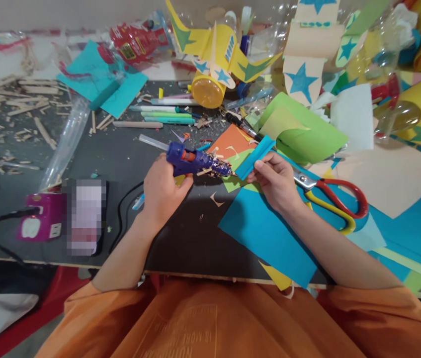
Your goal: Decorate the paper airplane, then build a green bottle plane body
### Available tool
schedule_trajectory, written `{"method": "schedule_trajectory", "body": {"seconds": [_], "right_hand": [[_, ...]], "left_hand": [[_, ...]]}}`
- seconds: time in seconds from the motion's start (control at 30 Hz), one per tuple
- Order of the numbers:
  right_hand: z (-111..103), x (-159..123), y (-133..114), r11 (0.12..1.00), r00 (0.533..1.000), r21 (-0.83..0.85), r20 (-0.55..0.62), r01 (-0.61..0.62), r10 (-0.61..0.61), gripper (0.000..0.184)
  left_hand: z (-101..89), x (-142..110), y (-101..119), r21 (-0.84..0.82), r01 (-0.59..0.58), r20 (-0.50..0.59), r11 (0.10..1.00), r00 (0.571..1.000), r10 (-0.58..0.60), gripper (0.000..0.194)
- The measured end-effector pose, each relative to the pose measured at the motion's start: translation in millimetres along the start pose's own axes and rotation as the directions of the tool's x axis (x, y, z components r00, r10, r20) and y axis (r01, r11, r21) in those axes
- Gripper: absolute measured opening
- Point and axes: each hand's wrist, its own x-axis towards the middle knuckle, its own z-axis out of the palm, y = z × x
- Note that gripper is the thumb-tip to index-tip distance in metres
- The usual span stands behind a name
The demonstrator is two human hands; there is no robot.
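My left hand (163,191) is wrapped round a blue glue gun (191,159), a clear glue stick (153,142) poking out of its back. Wood bits cling to the gun's front part. Its nozzle points right, close to a folded strip of blue paper (255,158); whether they touch I cannot tell. That strip is pinched between the thumb and fingers of my right hand (274,180). Beneath the right hand lies a blue paper sheet (270,226), with orange paper (228,139) and green scraps just beyond. Scissors with red and yellow handles (339,199) rest by my right forearm.
To the left are a phone (87,216) and a pink power socket (41,219) with a cable. Wood splinters (27,99) litter the back left. A yellow bottle rocket (213,64), markers (169,114) and rolled green paper (299,129) lie at the back.
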Motion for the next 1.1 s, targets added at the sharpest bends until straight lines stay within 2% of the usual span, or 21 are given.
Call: {"method": "schedule_trajectory", "body": {"seconds": [0.23,0.6,0.87,1.1], "right_hand": [[3.0,-1.2,-3.4,1.000,1.000,0.010,0.000,-0.019,0.019,0.046],[4.2,-4.3,-5.0,0.996,0.991,-0.051,0.108,-0.077,0.083,0.044],[5.4,-8.4,-6.6,0.981,0.976,-0.183,0.195,-0.064,0.100,0.043],[9.2,-10.9,-7.7,0.966,0.972,-0.254,0.213,-0.048,0.104,0.043]], "left_hand": [[3.3,-2.0,-1.5,0.024,0.019,-0.022,1.000,1.000,-0.019,0.020],[4.8,-3.1,-3.1,0.003,-0.023,-0.057,1.000,0.998,0.023,0.021],[2.8,-4.4,-3.0,0.022,-0.010,-0.054,1.000,0.999,0.011,0.021],[-1.1,-2.2,-0.8,-0.025,0.016,-0.053,1.000,0.998,-0.017,0.021]]}}
